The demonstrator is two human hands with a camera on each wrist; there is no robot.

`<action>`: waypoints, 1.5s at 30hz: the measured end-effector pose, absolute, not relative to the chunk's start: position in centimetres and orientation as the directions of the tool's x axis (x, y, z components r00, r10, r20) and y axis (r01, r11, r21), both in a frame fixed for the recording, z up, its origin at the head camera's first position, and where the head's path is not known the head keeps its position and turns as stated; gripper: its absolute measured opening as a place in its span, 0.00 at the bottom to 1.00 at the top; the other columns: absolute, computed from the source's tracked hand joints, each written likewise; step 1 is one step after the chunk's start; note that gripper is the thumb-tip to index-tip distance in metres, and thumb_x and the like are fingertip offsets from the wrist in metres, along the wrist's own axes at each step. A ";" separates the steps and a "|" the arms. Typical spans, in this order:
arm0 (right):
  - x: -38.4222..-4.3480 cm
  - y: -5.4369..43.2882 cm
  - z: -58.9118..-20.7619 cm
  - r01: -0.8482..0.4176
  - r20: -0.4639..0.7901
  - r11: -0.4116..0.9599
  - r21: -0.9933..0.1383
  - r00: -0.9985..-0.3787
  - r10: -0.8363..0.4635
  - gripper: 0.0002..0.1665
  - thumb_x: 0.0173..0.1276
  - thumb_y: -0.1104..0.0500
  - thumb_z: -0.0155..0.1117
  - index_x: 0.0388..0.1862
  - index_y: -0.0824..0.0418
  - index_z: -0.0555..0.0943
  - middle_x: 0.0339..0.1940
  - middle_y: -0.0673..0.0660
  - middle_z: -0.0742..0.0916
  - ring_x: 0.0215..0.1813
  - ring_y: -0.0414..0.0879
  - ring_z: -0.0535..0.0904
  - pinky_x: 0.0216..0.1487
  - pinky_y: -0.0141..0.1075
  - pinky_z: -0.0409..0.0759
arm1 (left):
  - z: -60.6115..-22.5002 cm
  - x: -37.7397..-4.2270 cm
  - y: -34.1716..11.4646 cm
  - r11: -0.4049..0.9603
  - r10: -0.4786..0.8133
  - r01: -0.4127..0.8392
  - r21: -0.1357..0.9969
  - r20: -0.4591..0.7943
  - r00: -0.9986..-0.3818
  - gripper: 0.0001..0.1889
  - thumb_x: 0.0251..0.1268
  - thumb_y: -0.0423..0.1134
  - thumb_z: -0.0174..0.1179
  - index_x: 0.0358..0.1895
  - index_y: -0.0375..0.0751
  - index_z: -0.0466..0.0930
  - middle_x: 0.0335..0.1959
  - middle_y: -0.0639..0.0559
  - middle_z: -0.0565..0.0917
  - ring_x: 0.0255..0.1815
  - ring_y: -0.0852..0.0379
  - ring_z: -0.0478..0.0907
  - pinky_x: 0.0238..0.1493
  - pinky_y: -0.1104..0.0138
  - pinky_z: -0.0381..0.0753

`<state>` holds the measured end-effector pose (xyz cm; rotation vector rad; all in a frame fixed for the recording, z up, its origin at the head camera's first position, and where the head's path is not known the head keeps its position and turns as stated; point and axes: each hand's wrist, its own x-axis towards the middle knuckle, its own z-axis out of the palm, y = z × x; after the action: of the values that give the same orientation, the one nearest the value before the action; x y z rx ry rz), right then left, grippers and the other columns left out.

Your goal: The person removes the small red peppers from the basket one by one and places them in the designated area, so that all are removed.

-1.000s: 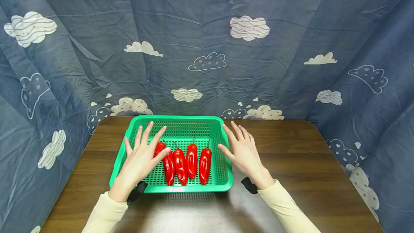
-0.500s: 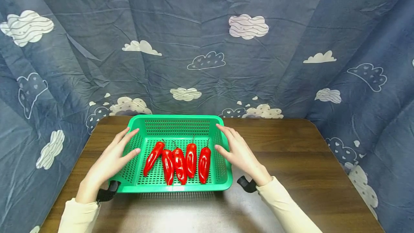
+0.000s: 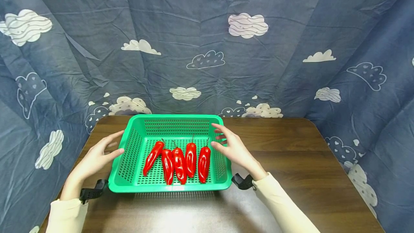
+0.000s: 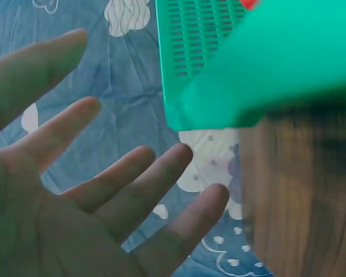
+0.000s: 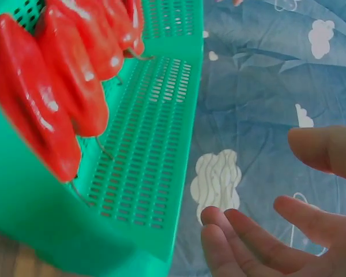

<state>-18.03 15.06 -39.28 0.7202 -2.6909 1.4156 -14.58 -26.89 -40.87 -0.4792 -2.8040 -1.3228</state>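
Note:
A green plastic basket (image 3: pixel 168 188) with slotted walls stands on the wooden table. Inside it several glossy red peppers lie in a row, stems toward the back wall; the leftmost pepper (image 3: pixel 153 158) slants and the rightmost pepper (image 3: pixel 204 164) is near upright in view. My left hand (image 3: pixel 93 159) is just outside the basket's left side, its fingers spread and holding nothing, as the left wrist view confirms. Over the right rim hovers my right hand (image 3: pixel 234 150), fingers loosely bent, thumb toward the peppers. The right wrist view shows that hand (image 5: pixel 288 236) apart from the basket wall.
The brown wooden table (image 3: pixel 291 161) extends to the right of the basket. Behind it hangs a blue curtain (image 3: pixel 207 28) with white clouds. A black wrist camera (image 3: pixel 93 190) is strapped at the left wrist, another wrist camera (image 3: pixel 242 182) at the right.
My left hand has moved left from over the basket to outside its left side, uncovering the leftmost pepper. The right hand has shifted slightly left over the right rim. The basket stays put.

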 end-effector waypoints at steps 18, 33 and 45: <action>-18.9 13.0 -39.7 -0.258 0.070 0.447 -0.857 -0.916 -0.395 0.33 0.65 0.63 0.62 0.69 0.60 0.67 0.57 0.65 0.79 0.50 0.54 0.80 0.48 0.46 0.77 | -44.3 -16.0 -28.7 0.329 0.402 0.177 0.928 0.032 -0.915 0.31 0.73 0.32 0.50 0.73 0.30 0.49 0.67 0.25 0.56 0.54 0.64 0.73 0.45 0.67 0.77; -20.4 11.6 -40.7 -0.111 -0.049 0.327 -0.939 -0.894 -0.445 0.31 0.68 0.63 0.60 0.69 0.64 0.66 0.60 0.67 0.76 0.52 0.58 0.78 0.50 0.46 0.77 | -46.5 -17.2 -27.5 0.226 0.364 0.060 0.972 -0.027 -0.931 0.34 0.74 0.36 0.49 0.77 0.46 0.45 0.73 0.32 0.47 0.60 0.40 0.68 0.45 0.61 0.78; -21.5 10.5 -41.3 -0.011 -0.117 0.285 -0.958 -0.896 -0.429 0.31 0.69 0.64 0.57 0.70 0.66 0.64 0.62 0.71 0.73 0.56 0.61 0.76 0.53 0.54 0.74 | -47.5 -17.9 -26.4 0.291 0.310 0.193 0.937 0.098 -0.946 0.34 0.69 0.30 0.53 0.75 0.37 0.50 0.75 0.34 0.45 0.72 0.32 0.39 0.60 0.34 0.46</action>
<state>-21.47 10.50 -41.26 0.5014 -2.7818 2.0698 -17.90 -26.40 -47.52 -0.5087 -2.6046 -1.8650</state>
